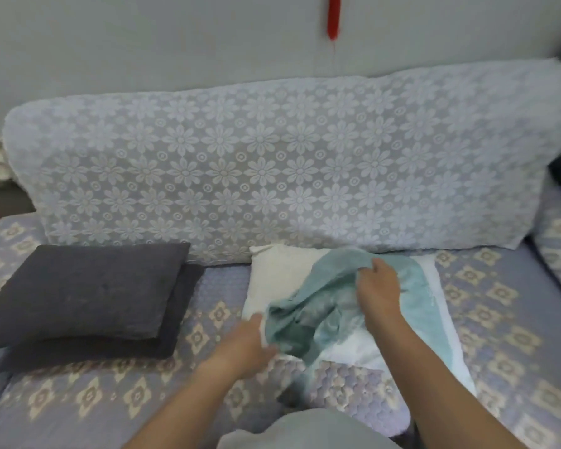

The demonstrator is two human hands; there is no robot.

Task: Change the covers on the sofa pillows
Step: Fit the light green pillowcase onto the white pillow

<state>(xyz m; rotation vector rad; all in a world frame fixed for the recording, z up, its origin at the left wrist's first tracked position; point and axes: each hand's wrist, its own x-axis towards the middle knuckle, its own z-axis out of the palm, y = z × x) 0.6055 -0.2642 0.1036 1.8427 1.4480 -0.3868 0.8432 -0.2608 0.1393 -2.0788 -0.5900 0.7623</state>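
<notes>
A bare cream pillow (pixel 280 280) lies on the sofa seat (pixel 78 393) against the backrest. Bunched over its right part is a teal cover (pixel 324 306). My left hand (pixel 245 343) grips the cover's lower left edge. At the cover's upper fold, my right hand (pixel 378 288) has its fingers closed on the fabric. Beside it on the right lies a second pillow (pixel 434 306), white with light teal. Two dark grey pillows (pixel 88 293) are stacked on the left of the seat.
The backrest (pixel 272 170) wears a white lace flower cover. A patterned quilted seat cover spreads across the sofa. My knee in grey cloth (pixel 305 429) shows at the bottom. A red hanging ornament (pixel 333 17) is on the wall.
</notes>
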